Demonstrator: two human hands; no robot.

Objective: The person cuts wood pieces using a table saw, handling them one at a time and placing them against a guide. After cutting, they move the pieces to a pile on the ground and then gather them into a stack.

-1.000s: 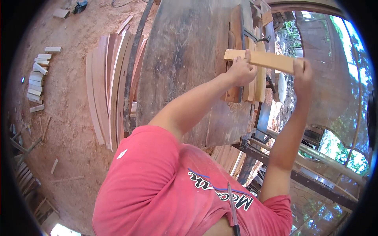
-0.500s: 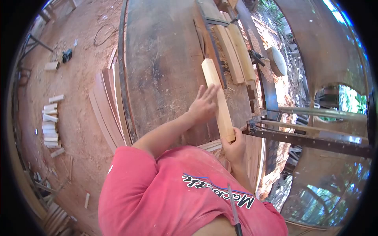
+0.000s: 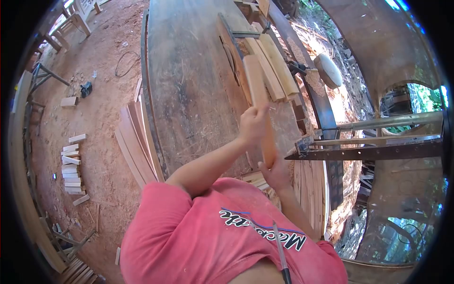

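A squared length of pale wood (image 3: 256,80) is held lengthwise over the worktable (image 3: 189,90), its far part blurred by motion. My left hand (image 3: 253,124) has its fingers closed around the middle of the wood. At the near end, my right hand (image 3: 278,174) holds the wood with the thumb on the left side; its fingers are smeared. Just left of the wood's far end, a thin dark curved edge (image 3: 230,59) stands beside a wooden guide board (image 3: 236,61) on the table.
Two pale wood strips (image 3: 276,66) lie right of the guide. A dark metal bar (image 3: 369,150) juts out at right. Long boards (image 3: 135,142) lean on the table's left side. Several short offcuts (image 3: 72,165) lie on the dirt floor. A pen (image 3: 282,255) hangs at my shirt.
My left hand has gone from resting spread on the wood to wrapping around it. The wood has turned, showing a darker face, and its far end has shifted up in view.
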